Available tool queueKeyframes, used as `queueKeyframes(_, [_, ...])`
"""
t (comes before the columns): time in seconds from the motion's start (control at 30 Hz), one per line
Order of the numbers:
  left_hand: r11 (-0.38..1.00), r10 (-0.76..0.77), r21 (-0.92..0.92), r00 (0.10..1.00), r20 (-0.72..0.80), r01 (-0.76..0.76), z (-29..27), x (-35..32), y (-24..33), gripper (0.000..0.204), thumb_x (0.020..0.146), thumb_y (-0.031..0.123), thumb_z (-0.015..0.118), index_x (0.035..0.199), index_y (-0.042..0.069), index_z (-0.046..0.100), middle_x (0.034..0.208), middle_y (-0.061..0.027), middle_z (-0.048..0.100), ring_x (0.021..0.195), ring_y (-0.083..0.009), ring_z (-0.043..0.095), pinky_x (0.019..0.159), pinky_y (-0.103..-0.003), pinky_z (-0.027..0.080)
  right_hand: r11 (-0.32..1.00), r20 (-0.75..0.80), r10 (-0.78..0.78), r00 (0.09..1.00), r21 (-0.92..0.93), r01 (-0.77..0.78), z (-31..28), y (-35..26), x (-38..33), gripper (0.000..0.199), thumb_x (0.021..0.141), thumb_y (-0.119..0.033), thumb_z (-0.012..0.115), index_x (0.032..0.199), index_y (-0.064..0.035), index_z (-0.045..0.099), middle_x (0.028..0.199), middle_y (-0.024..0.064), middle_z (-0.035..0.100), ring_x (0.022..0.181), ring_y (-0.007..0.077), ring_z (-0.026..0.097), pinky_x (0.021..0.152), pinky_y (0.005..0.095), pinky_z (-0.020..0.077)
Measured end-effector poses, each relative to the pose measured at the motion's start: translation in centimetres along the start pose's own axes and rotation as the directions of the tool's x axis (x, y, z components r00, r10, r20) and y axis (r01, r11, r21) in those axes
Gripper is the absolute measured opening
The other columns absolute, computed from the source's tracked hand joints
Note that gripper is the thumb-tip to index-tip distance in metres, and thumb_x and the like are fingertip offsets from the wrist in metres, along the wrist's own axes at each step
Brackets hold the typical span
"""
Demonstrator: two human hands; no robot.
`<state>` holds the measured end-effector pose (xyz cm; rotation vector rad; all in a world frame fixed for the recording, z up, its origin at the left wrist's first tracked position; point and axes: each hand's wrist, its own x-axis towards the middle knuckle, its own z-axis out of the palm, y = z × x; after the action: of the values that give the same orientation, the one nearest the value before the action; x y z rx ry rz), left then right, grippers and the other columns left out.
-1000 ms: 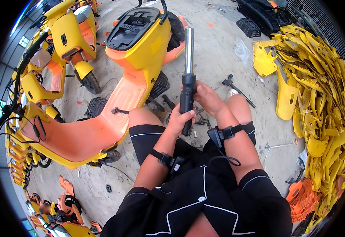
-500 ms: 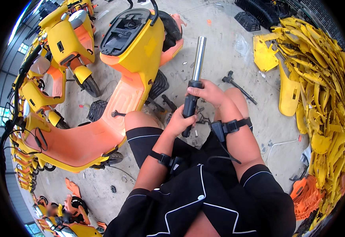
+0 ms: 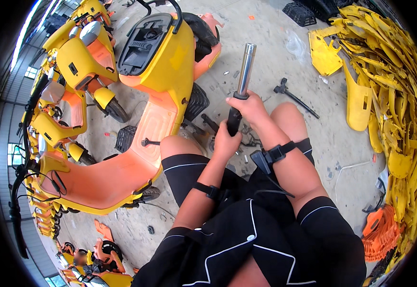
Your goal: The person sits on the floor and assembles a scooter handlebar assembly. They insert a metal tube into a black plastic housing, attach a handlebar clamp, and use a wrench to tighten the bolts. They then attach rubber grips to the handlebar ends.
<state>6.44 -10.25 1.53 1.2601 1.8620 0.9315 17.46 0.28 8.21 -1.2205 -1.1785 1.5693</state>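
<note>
I sit with bare knees apart over a concrete floor. Both hands hold a fork tube [image 3: 243, 79]: a shiny metal upper part and a black lower part, standing nearly upright and tilted slightly right. My right hand [image 3: 250, 106] grips it at the joint between metal and black. My left hand [image 3: 227, 141] clasps the black lower end just below. Black straps with small devices sit on both wrists. Small bolts and black parts lie on the floor under the tube.
A stripped yellow and orange scooter frame [image 3: 160, 71] lies close on my left, with more scooters [image 3: 74, 62] behind it. A heap of yellow body panels [image 3: 390, 95] fills the right side. A black T-handled wrench [image 3: 294, 95] lies on the floor ahead. Orange parts [image 3: 380, 234] lie at lower right.
The tube has tilted from upright to leaning right and shifted slightly right with both hands. My view has turned a little, bringing the scooter frame closer.
</note>
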Motion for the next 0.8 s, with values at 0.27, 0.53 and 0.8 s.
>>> queueKeyframes(0.27, [0.996, 0.015, 0.09, 0.999, -0.048, -0.011, 0.0, -1.4, 0.7, 0.049, 0.078, 0.029, 0.075, 0.112, 0.002, 0.052, 0.092, -0.0258, 0.064, 0.085, -0.0391, 0.067, 0.075, -0.046, 0.052, 0.989, -0.061, 0.015, 0.998, 0.147, -0.006, -0.4, -1.8, -0.8, 0.033, 0.082, -0.029, 0.081, 0.09, -0.0011, 0.065, 0.077, 0.006, 0.066, 0.069, 0.0139, 0.061, 0.065, 0.0311, 0.0491])
queueKeyframes(0.53, [0.985, -0.046, 0.166, 0.999, 0.007, 0.045, -2.2, -3.1, 5.0, 0.039, 0.08, 0.029, 0.072, 0.108, 0.002, 0.063, 0.08, -0.0224, 0.069, 0.078, -0.0395, 0.07, 0.07, -0.046, 0.054, 0.928, -0.038, 0.078, 0.996, 0.368, -0.058, -2.5, -2.3, -2.1, 0.031, 0.084, -0.028, 0.077, 0.093, -0.0019, 0.064, 0.08, 0.0098, 0.069, 0.073, 0.0169, 0.064, 0.069, 0.0315, 0.0505])
queueKeyframes(0.8, [0.981, -0.015, 0.193, 0.998, 0.061, 0.003, -2.8, -4.5, 5.0, 0.036, 0.081, 0.03, 0.072, 0.099, 0.0, 0.065, 0.073, -0.0213, 0.068, 0.071, -0.0362, 0.071, 0.066, -0.044, 0.054, 0.953, 0.028, -0.024, 0.999, 0.302, 0.015, -3.5, -2.0, -3.1, 0.03, 0.083, -0.027, 0.076, 0.094, -0.0003, 0.066, 0.084, 0.0108, 0.07, 0.076, 0.0181, 0.066, 0.072, 0.032, 0.0515])
